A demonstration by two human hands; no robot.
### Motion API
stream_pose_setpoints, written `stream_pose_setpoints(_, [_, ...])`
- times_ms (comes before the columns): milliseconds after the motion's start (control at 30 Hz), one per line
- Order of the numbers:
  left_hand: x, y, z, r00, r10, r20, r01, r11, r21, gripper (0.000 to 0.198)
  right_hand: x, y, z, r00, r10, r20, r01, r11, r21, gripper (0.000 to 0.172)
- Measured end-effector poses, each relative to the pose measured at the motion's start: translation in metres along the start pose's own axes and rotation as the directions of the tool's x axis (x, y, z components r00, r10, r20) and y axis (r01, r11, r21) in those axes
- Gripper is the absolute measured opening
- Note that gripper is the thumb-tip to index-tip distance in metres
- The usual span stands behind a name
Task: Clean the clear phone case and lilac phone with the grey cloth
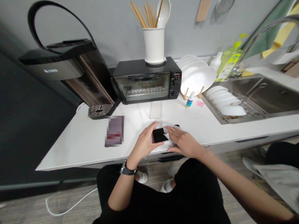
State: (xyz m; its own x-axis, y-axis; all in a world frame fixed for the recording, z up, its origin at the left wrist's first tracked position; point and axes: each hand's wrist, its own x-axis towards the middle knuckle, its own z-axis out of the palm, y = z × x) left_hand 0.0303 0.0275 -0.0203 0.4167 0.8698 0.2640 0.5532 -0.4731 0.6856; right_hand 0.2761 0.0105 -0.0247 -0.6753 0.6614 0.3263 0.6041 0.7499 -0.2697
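Observation:
A black smartphone (158, 135) lies across the white counter near its front edge. My left hand (145, 138) grips its left end, with the thumb along the near side and the fingers along the far side. Pressed over the right part of the screen is my right hand (183, 141), with a thin white wipe (166, 132) under its fingers. The wipe and the hand cover much of the phone's right half. Just beyond the phone lies a clear phone case (156, 110). A small spray bottle (190, 100) with a blue label stands farther right.
A blurred dark packet (114, 131) lies at left, before a tall drink dispenser (91, 84). Behind is a toaster oven (147, 82) bearing a white utensil holder (154, 43). White plates (198, 74), a pink slip (200, 103) and a sink (277, 96) are at right.

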Motion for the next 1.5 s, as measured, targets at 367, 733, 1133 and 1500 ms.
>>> stream_pose_setpoints(367, [0.001, -0.003, 0.004, 1.0, 0.01, -0.006, -0.01, 1.0, -0.007, 0.114, 0.013, -0.012, 0.022, 0.948, 0.289, -0.135, -0.302, 0.95, -0.086, 0.092])
stream_pose_setpoints(733, [0.001, -0.005, 0.004, 0.998, -0.052, -0.042, 0.054, 0.998, 0.039, 0.121, -0.003, -0.009, 0.017, 0.929, 0.337, -0.153, -0.352, 0.933, -0.081, 0.089])
stream_pose_setpoints(1133, [0.0, -0.006, 0.001, 1.0, -0.02, 0.012, 0.019, 0.999, 0.033, 0.115, 0.012, -0.016, 0.02, 0.961, 0.244, -0.129, -0.241, 0.97, 0.042, 0.076])
stream_pose_setpoints(1500, [-0.004, -0.012, -0.004, 0.998, -0.023, 0.052, 0.025, 0.998, -0.052, 0.121, 0.04, -0.049, 0.031, 0.997, 0.042, -0.059, -0.031, 0.982, 0.186, 0.071])
